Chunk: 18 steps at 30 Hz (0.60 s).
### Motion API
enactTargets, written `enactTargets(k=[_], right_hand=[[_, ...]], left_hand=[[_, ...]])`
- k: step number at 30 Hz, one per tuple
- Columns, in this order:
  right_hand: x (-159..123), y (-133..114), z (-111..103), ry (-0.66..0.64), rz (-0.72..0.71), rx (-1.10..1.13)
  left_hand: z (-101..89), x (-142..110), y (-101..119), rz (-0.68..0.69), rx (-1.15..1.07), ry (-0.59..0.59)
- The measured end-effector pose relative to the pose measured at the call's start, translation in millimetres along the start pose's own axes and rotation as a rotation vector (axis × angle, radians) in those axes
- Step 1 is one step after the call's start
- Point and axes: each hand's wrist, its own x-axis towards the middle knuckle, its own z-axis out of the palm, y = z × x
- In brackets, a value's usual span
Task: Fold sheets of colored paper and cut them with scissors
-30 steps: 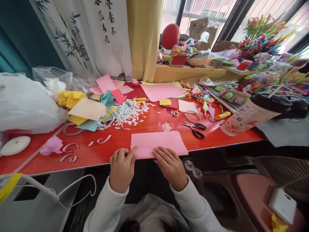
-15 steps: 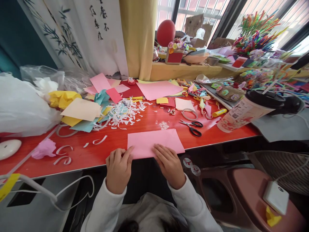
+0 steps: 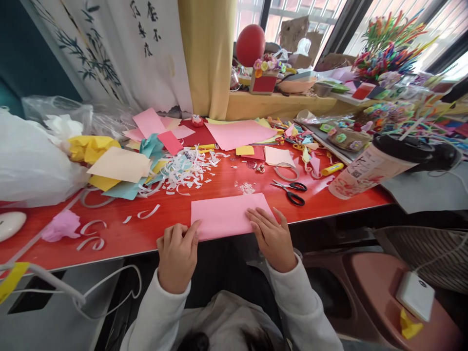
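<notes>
A folded sheet of pink paper point(image 3: 223, 214) lies at the front edge of the red table. My left hand point(image 3: 178, 253) pinches its lower left corner between thumb and fingers. On its right part my right hand point(image 3: 272, 236) lies flat, fingers stretched out and pressing on the paper near the fold. Just beyond the sheet is a small patch of clear bits point(image 3: 247, 188). Scissors with black handles point(image 3: 294, 190) rest to the right of it, blades pointing left.
White paper shreds point(image 3: 188, 168) and coloured sheets are piled at the left back. A lidded drink cup point(image 3: 373, 165) stands at the right. Behind lies a large pink sheet point(image 3: 239, 134). A crumpled pink paper point(image 3: 62, 225) and curled strips lie left. A brown stool point(image 3: 369, 287) stands below right.
My right hand has slid rightward along the folded paper, from its middle to near the right end. My left hand keeps its hold on the left corner.
</notes>
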Motion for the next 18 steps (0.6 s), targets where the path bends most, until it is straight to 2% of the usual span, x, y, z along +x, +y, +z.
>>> enactTargets(k=[9, 15, 16, 18], right_hand=[[7.1, 0.8, -1.8, -0.042, -0.019, -0.012], [15.0, 5.7, -2.2, -0.059, -0.088, -0.033], [16.3, 6.3, -1.9, -0.064, -0.098, -0.032], [18.5, 6.6, -1.5, -0.071, -0.103, -0.016]], left_hand=[[-4.5, 3.7, -0.5, 0.038, 0.043, -0.043], [-11.9, 10.4, -1.0, 0.033, 0.076, -0.125], [-14.3, 12.6, 2.2, 0.015, 0.100, -0.117], [-18.0, 17.7, 13.5, -0.042, 0.166, -0.019]])
